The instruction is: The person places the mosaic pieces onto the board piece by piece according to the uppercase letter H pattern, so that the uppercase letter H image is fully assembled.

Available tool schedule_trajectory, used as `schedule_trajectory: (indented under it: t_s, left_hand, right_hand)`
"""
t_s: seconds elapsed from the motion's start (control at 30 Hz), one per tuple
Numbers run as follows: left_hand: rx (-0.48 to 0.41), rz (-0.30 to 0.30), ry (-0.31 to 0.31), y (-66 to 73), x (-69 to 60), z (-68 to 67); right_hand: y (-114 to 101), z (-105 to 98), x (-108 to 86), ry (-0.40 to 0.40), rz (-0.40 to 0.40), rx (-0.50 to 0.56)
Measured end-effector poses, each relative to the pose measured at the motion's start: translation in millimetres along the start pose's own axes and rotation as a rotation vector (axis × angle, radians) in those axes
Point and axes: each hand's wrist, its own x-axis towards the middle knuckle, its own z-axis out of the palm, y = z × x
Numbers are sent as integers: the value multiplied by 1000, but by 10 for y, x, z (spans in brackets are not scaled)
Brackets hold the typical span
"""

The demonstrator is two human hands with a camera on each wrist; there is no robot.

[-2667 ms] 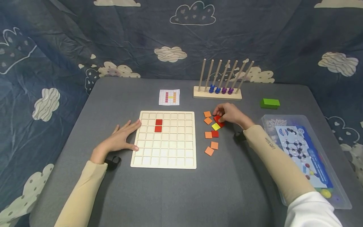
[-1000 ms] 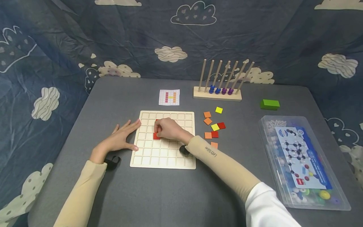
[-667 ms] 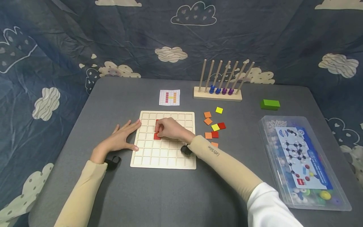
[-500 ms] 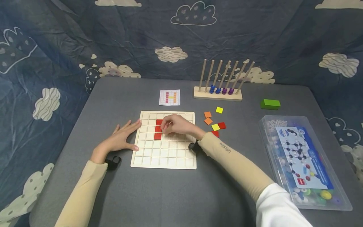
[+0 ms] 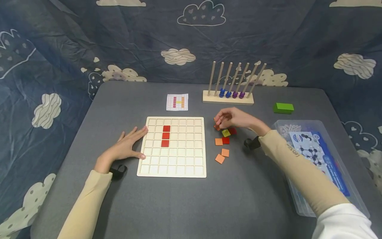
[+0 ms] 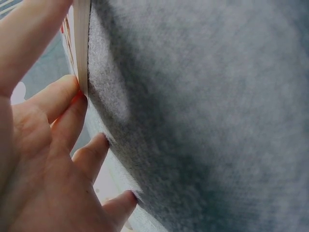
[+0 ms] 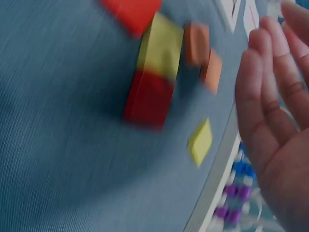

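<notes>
The left hand (image 5: 125, 146) lies spread at the left edge of the wooden grid board (image 5: 164, 170), thumb and fingertips touching it; in the left wrist view the fingers (image 6: 63, 99) meet the board's side (image 6: 82, 48). Three red tiles (image 5: 165, 135) fill a vertical run of cells. The right hand (image 5: 238, 118) hovers over loose tiles right of the board, fingers slightly bent, holding nothing visible. Below it are a yellow tile (image 5: 225, 133) and a red tile (image 5: 232, 130). The right wrist view shows a yellow tile (image 7: 161, 47) touching a red one (image 7: 149, 99), with the fingers (image 7: 251, 87) off to the right.
A printed pattern card (image 5: 177, 102) lies behind the board. Behind the tiles stands a peg rack (image 5: 228, 99) with blue and purple beads. A green block (image 5: 283, 108) and a clear plastic box (image 5: 304, 209) are at the right. Several orange tiles (image 5: 220, 158) lie nearer the front.
The right hand has set down a third red tile on the board, let go and moved right to the loose tiles. The left hand has stayed at the board's edge.
</notes>
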Motion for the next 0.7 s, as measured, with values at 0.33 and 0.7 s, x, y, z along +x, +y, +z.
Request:
schedule_trajectory:
  t_s: [0.33,0.7]
  left_hand:
    - [6,7,-9,-18,-4,-9]
    - [2,14,-4,-12,3,-4]
  right_hand:
    - [250,-262,-262,89,146,-69]
    - [344,-66,-179,156,162,-321]
